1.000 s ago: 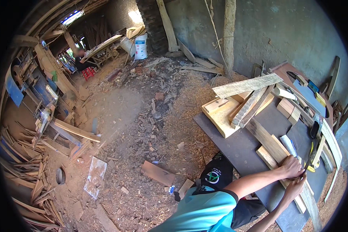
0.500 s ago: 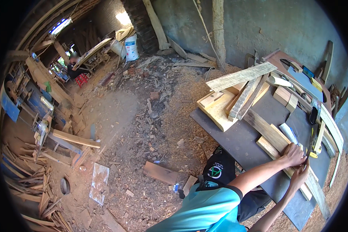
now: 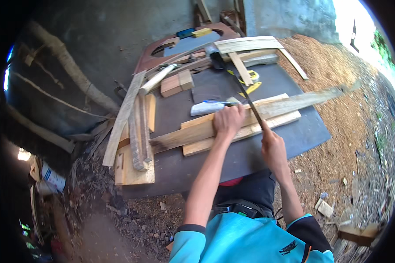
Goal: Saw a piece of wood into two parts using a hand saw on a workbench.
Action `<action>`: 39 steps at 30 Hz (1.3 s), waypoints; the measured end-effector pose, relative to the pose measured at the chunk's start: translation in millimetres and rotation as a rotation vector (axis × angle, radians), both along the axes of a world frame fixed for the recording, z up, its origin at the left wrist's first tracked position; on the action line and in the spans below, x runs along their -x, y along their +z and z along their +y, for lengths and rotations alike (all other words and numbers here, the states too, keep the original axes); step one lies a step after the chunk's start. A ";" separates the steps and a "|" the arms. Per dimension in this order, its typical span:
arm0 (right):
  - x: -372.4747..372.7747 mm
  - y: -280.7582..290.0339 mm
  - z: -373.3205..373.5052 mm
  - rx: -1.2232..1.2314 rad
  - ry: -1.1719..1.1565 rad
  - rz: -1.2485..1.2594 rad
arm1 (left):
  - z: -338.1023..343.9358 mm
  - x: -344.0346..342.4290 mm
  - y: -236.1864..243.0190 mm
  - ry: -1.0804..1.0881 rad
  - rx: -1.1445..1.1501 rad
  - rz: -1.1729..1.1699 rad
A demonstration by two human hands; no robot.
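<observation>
Plank: the long, weathered plank [image 3: 188, 135] lies slantwise over the counter [image 3: 171, 175], its right end reaching out past the counter's edge; pale strips [image 3: 245, 132] show along both its long sides.
State of work: judged under way; the plank is laid down and steadied, and the long dark tool [image 3: 253, 108] is set across it, right of its middle.
Left undone: the plank appears whole along its visible length, with no parted piece beside it; whether the tool has marked the wood is too small to tell.
Right grip: the right hand [image 3: 273, 147] is closed around the tool's near end, at the near side of the plank.
Left grip: the left hand [image 3: 229, 120] is bent over the plank, knuckles up, left of the tool; its fingertips are hidden, so whether they pinch or merely press cannot be told.
Beyond the plank: a white roll [image 3: 206, 108] lies just past its far side, wooden blocks [image 3: 177, 83] farther off, and a yellow-handled implement [image 3: 251, 88] near the tool.
Left of the plank: a pale wooden box [image 3: 138, 175] stands by its dark end.
</observation>
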State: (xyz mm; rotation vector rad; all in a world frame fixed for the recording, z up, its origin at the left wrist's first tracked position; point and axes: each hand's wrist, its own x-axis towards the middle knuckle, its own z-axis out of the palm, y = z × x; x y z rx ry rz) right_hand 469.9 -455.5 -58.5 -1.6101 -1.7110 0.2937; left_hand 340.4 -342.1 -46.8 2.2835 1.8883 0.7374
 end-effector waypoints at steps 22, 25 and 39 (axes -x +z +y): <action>10.6 -5.1 -11.7 0.001 -0.029 -0.126 | 1.6 -5.2 -6.6 -0.003 0.049 0.007; 18.1 -11.2 20.6 -0.107 -0.065 -0.117 | 1.5 -4.7 -4.8 0.006 0.050 0.013; 20.1 2.7 12.1 -0.061 -0.093 -0.203 | 1.4 -5.1 -2.8 -0.004 0.079 0.008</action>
